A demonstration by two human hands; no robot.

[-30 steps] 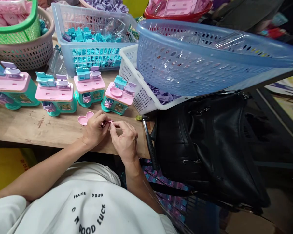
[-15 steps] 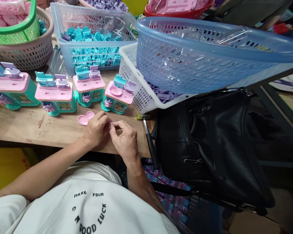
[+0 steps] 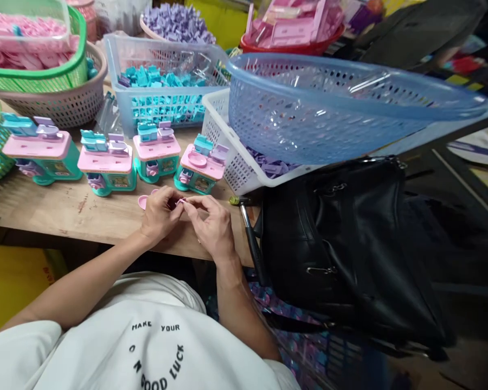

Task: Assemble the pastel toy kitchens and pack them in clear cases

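Observation:
My left hand (image 3: 161, 213) and my right hand (image 3: 212, 223) meet over the front of the wooden table, fingertips pinched together. Between them shows a sliver of a small pink plastic piece (image 3: 180, 201); the fingers cover most of it. Both hands are closed on this piece. Partly hidden behind my left hand, a pink plastic part with rounded lobes (image 3: 142, 202) lies on the wood. Just beyond my hands stands a toy kitchen counter (image 3: 199, 165) with a pink top, a teal base and a round pink basin. Several similar toy counters (image 3: 107, 163) line up to its left.
A small hammer (image 3: 250, 233) lies right of my hands, beside a black leather bag (image 3: 341, 244). Behind are a blue oval basket (image 3: 309, 122), a white basket (image 3: 236, 168) of purple parts, a clear-blue basket (image 3: 122, 111) of teal parts and a green basket (image 3: 75, 73).
The view has tilted up slightly, so the baskets and toys sit lower in the picture. My hands stay together, and more of the pink piece shows. My left hand now covers more of the lobed part.

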